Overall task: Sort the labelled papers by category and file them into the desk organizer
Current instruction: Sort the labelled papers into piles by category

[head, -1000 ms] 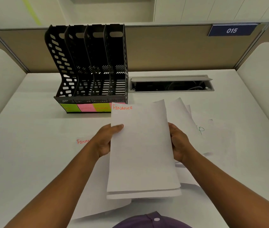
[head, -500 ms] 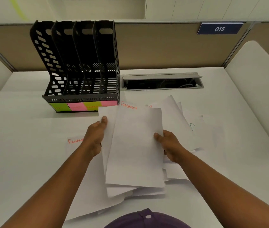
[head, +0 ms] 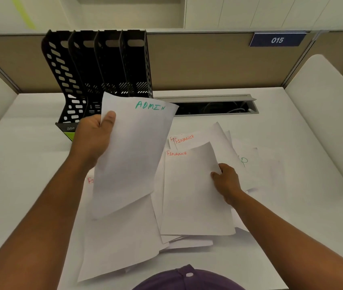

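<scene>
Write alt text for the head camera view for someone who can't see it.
A person's left hand lifts a sheet marked ADMIN in front of a black four-slot desk organizer. The right hand rests on a sheet marked FINANCE atop loose papers spread across a white desk.

Black perforated plastic four-slot desk organizer point(head: 103, 76): white desk point(head: 19, 164) back-left. Loose white paper sheets point(head: 195, 195): desk centre, front-right of organizer. Grey metal cable hatch point(head: 212, 105): back edge, right of organizer.
</scene>
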